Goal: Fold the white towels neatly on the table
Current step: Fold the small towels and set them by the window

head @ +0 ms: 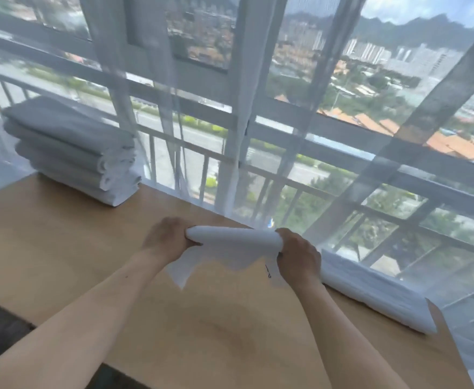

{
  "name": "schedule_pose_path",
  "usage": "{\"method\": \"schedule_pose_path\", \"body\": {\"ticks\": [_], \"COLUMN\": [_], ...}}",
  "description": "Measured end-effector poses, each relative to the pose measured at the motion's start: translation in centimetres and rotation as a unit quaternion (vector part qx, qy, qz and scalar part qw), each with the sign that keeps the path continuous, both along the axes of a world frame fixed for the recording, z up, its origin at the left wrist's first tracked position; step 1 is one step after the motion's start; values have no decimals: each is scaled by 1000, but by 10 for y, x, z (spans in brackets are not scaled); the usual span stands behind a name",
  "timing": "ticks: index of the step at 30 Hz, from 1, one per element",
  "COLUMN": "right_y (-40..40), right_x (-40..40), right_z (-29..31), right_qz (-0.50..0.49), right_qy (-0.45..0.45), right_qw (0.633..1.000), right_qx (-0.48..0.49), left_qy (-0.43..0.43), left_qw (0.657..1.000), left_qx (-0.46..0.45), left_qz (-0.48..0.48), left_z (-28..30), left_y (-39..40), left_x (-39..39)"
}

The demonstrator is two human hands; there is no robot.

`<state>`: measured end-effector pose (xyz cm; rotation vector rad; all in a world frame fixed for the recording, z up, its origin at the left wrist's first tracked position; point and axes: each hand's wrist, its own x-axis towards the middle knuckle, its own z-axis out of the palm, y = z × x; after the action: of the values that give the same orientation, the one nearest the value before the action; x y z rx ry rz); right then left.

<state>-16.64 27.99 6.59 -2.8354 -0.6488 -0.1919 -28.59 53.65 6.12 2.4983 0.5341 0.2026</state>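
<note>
White towel (234, 242) between gripping hands

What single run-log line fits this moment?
left hand: grips towel | right hand: grips towel | stack: far left

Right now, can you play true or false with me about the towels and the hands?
1. Both hands hold the same white towel. True: the left hand grips one end and the right hand grips the other.
2. The towel in the hands lies flat on the table. False: its top edge is lifted and the rest hangs down toward the wood.
3. A stack of folded towels sits at the far left corner of the table. True.
4. The stack is red. False: it looks white to grey.
5. Another folded white towel lies to the right, by the curtain. True.
</note>
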Motion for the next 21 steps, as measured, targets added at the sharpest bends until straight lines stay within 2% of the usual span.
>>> {"method": "schedule_pose_path", "body": {"ticks": [4,10,15,21], "right_y": [73,167,241,334], "right_x": [-23,-42,-39,-14], "right_z": [14,32,35,38], "right_qz": [49,126,148,133], "right_qy": [44,77,81,68], "right_qw": [998,989,985,985], "right_qx": [-25,-12,27,85], "left_qy": [5,-22,-34,-51], "left_qw": [999,996,993,994], "left_qx": [-6,23,22,20], "left_qz": [41,87,115,100], "left_z": [15,32,36,47], "left_y": [62,141,206,301], "left_x": [-53,-98,-103,-76]}}
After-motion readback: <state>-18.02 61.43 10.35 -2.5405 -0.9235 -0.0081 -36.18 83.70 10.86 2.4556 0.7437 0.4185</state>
